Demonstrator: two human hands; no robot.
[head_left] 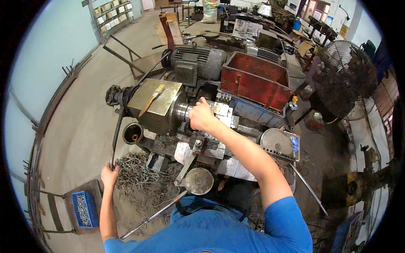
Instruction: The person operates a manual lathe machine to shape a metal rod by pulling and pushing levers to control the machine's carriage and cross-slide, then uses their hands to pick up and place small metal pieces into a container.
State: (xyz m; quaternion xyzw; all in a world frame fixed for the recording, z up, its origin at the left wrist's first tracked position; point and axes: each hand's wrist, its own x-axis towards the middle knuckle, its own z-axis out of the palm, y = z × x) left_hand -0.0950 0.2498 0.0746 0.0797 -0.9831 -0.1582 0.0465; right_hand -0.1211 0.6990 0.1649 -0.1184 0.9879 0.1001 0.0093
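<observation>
Lever (116,137) in left hand (109,175) grip; right hand (201,117) clasps chuck (183,111) beside red bin (255,80).

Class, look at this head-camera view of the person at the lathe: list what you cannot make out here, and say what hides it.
- Head view: what the right hand touches at the chuck; the hand itself covers it.
- Head view: the left hand fingers around the long lever; only its back shows.
- Head view: the small parts in the blue tray; too small to tell.
- Head view: the person's lap and feet; the blue shirt and lower edge hide them.
</observation>
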